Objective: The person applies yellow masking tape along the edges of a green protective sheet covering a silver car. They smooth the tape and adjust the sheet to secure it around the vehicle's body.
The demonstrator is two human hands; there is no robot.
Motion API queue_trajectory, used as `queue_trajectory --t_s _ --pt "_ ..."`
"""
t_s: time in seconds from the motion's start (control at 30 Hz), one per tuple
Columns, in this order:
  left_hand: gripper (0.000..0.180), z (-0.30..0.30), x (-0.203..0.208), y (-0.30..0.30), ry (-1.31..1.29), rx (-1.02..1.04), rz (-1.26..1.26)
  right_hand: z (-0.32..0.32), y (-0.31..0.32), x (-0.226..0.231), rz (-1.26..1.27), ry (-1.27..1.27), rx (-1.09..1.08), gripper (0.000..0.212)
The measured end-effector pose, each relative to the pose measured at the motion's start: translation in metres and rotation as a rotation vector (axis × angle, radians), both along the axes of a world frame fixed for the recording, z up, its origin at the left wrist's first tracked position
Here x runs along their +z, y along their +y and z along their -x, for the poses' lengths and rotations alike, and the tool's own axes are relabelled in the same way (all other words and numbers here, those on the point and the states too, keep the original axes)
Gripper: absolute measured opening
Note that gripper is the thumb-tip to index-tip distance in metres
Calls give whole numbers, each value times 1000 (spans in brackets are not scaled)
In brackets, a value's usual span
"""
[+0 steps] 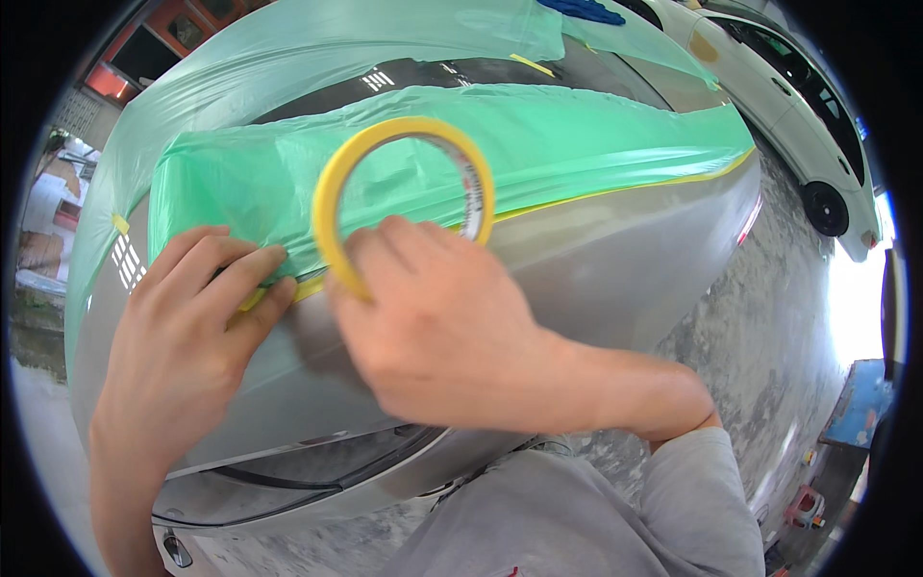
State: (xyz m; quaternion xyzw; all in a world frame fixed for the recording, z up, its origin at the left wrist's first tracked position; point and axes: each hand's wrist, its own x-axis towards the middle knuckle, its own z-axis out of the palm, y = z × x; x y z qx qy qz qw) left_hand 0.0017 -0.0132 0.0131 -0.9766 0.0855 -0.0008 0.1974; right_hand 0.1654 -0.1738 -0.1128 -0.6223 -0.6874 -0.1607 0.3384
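Our right hand point(433, 327) grasps the yellow ring-shaped tape roll point(328, 204), just right of our left hand point(197, 313) touching green plastic film point(567, 139), its grip unclear.

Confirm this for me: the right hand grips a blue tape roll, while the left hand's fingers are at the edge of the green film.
One thing is wrong: the tape roll is yellow, not blue, as the head view shows. The right hand does grip it, and the left hand's fingers are at the edge of the green film.
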Motion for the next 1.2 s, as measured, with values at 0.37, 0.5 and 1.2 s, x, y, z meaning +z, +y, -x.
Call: queue_trajectory --t_s 0.37,0.5,1.2 --pt "42 10 1 0 -76 47 48 -90 -80 -29 66 201 -267 46" --pt "60 13 0 11 -196 65 136 -73 -63 -28 -33 253 -194 39" --pt "55 168 57 132 -461 -180 11 39 1 4 -15 276 -252 45"
